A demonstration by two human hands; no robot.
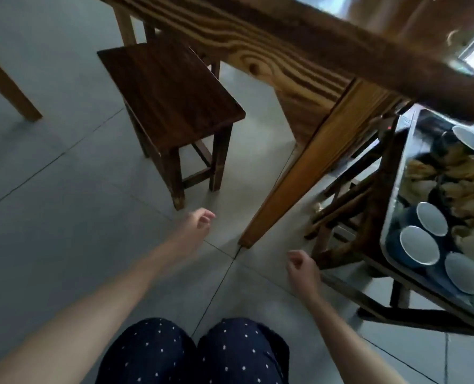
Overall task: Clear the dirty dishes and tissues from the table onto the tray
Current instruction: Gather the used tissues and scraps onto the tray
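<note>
A metal tray (pixel 390 217) sits on a dark stool at the right, below the table's edge. On it stand dark blue bowls with pale insides (pixel 419 245), a pale dish (pixel 471 139) and a heap of crumpled tissues (pixel 460 176). My left hand (pixel 197 224) hangs over the floor with loosely curled fingers and holds nothing. My right hand (pixel 303 268) hovers just left of the tray's stool, also loosely curled and empty. The wooden table (pixel 258 37) runs across the top; its top surface is barely in view.
A dark wooden stool (pixel 169 87) stands on the grey tiled floor left of the table leg (pixel 305 173). Another light wooden leg (pixel 6 81) is at the far left. My knees in dotted dark trousers (pixel 191 353) fill the bottom centre.
</note>
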